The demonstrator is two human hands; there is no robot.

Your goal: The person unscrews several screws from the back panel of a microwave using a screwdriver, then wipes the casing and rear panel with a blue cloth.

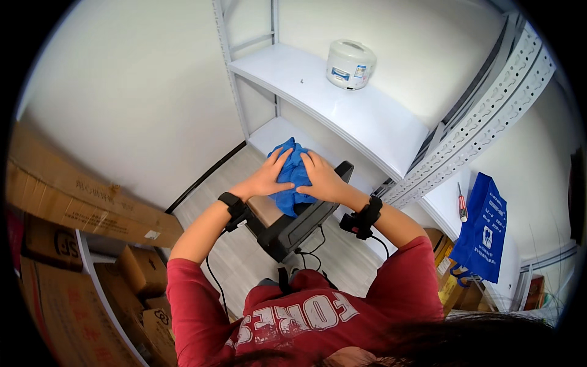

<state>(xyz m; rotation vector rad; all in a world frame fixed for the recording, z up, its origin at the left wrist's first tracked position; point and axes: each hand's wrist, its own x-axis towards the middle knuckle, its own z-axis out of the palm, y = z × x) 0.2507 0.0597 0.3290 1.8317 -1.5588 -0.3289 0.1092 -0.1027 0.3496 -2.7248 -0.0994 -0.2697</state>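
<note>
A crumpled blue cloth (292, 160) is bunched up in front of me, above a dark grey and black open-topped case (296, 229). My left hand (269, 177) grips the cloth from its left side, thumb pointing inward. From the right, my right hand (322, 178) holds the same bundle, its fingers curved over it. The two thumbs nearly meet at the near side of the cloth. Part of a brown cardboard surface (267, 210) shows beneath my left hand, by the case. Whether anything is wrapped inside the cloth is hidden.
A white rice cooker (350, 64) stands on the upper white shelf (275, 64). To the right, a blue bag (486, 226) and a red-handled screwdriver (461, 205) lie on another shelf. Cardboard boxes (143, 269) fill the lower left. A black cable (315, 248) trails on the floor.
</note>
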